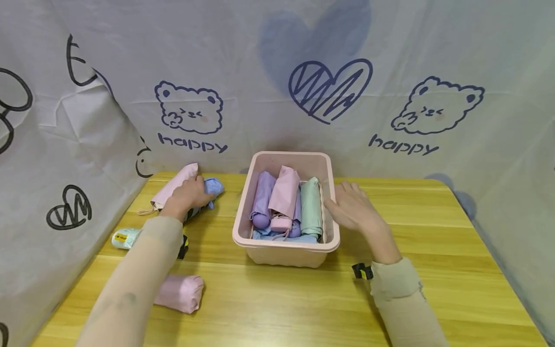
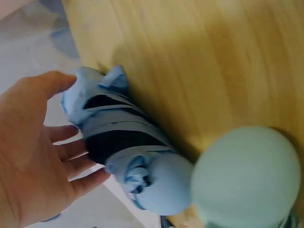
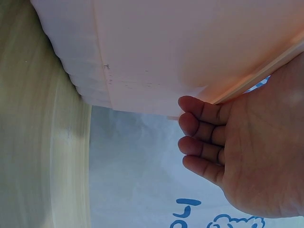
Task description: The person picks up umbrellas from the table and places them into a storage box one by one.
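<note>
My left hand (image 1: 187, 195) is at a rolled blue folding umbrella (image 2: 118, 128) with dark bands. In the left wrist view its thumb is near one end and its spread fingers lie along the side, partly hidden, without a closed grip. A pink folded umbrella (image 1: 175, 185) lies just left of that hand. My right hand (image 1: 353, 207) holds the right rim of a pale pink plastic basket (image 1: 286, 257), thumb over the rim and loosely bent fingers outside. Inside the basket are a purple umbrella (image 1: 262, 195), a pink umbrella (image 1: 284, 193), a green umbrella (image 1: 310, 205) and blue fabric (image 1: 303, 239).
A pale green umbrella (image 1: 125, 238) with a yellow label and another pink umbrella (image 1: 184, 293) lie on the left of the wooden table (image 1: 277, 308), partly behind my left arm. A printed cloth (image 1: 260, 96) hangs behind the table and along its left side.
</note>
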A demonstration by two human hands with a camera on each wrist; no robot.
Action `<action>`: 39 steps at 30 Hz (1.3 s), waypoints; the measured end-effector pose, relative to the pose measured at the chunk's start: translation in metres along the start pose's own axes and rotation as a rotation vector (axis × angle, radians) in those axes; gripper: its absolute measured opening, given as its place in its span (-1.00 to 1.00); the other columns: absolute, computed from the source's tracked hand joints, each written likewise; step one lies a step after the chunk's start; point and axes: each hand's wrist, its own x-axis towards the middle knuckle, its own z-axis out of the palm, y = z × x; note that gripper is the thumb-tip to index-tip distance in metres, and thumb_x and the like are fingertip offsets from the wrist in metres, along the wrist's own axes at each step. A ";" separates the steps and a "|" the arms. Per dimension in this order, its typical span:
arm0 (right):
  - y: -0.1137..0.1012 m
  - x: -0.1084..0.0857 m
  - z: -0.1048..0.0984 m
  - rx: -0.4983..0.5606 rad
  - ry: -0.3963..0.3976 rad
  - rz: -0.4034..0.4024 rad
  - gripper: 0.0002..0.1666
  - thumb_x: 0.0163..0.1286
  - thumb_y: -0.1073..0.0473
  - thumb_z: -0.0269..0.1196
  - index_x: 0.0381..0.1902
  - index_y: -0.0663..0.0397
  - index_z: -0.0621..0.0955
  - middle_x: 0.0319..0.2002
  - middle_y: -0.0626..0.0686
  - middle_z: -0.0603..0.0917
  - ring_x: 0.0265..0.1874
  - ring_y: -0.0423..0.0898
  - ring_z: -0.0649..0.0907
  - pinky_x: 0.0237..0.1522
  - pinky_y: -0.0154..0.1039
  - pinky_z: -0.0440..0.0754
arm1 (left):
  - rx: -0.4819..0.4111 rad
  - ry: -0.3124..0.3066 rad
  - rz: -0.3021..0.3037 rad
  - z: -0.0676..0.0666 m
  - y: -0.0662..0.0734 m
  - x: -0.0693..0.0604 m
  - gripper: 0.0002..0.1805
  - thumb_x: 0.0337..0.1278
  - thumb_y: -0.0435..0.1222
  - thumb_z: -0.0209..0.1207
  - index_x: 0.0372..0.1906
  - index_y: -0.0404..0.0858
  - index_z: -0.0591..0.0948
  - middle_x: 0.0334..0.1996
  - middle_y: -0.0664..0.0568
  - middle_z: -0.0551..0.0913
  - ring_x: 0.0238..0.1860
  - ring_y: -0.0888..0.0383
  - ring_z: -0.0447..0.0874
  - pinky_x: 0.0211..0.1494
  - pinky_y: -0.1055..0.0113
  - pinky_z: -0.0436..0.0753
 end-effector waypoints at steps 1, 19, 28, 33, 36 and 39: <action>0.000 0.000 0.000 0.003 -0.001 0.002 -0.34 0.57 -0.09 -0.13 0.22 0.39 0.49 0.05 0.27 0.51 0.01 0.18 0.39 0.07 0.12 0.40 | -0.017 -0.015 -0.001 0.002 -0.001 0.000 -0.08 0.39 0.03 0.10 0.48 -0.62 0.12 0.41 -0.56 0.21 0.35 -0.43 0.33 0.39 -0.29 0.38; 0.001 0.000 0.001 -0.006 0.006 0.015 -0.29 0.57 -0.10 -0.14 0.28 0.43 0.45 0.07 0.28 0.49 0.02 0.17 0.39 0.10 0.12 0.39 | -0.011 -0.016 0.057 0.026 -0.023 0.010 0.00 0.40 0.11 0.14 0.43 -0.70 0.12 0.30 -0.66 0.27 0.33 -0.45 0.34 0.44 -0.27 0.33; -0.001 0.001 0.002 -0.004 0.009 0.017 -0.31 0.57 -0.11 -0.14 0.25 0.38 0.48 0.02 0.24 0.51 -0.01 0.15 0.39 0.06 0.06 0.40 | -0.042 -0.028 0.077 0.030 -0.031 0.017 0.05 0.46 0.16 0.04 0.48 -0.71 0.03 0.37 -0.66 0.24 0.37 -0.45 0.35 0.46 -0.25 0.34; -0.001 0.002 0.002 -0.006 0.014 0.017 -0.32 0.57 -0.13 -0.14 0.21 0.37 0.50 0.02 0.24 0.52 -0.02 0.14 0.39 0.04 0.05 0.40 | -0.084 -0.036 0.076 0.029 -0.031 0.017 0.05 0.46 0.16 0.04 0.47 -0.71 0.03 0.34 -0.64 0.32 0.33 -0.41 0.43 0.41 -0.24 0.41; 0.000 0.002 0.002 -0.005 0.012 0.021 -0.31 0.58 -0.13 -0.14 0.21 0.39 0.50 0.02 0.24 0.51 -0.02 0.14 0.40 0.05 0.07 0.40 | -0.106 -0.036 0.068 0.028 -0.030 0.016 0.03 0.46 0.14 0.04 0.47 -0.71 0.04 0.32 -0.63 0.36 0.30 -0.40 0.47 0.39 -0.23 0.43; 0.000 0.001 0.002 -0.003 0.010 0.025 -0.30 0.58 -0.14 -0.15 0.22 0.40 0.49 0.03 0.25 0.51 -0.01 0.15 0.40 0.06 0.08 0.41 | -0.120 -0.031 0.049 0.027 -0.028 0.016 0.03 0.45 0.15 0.01 0.48 -0.70 0.04 0.32 -0.61 0.37 0.28 -0.38 0.49 0.39 -0.22 0.44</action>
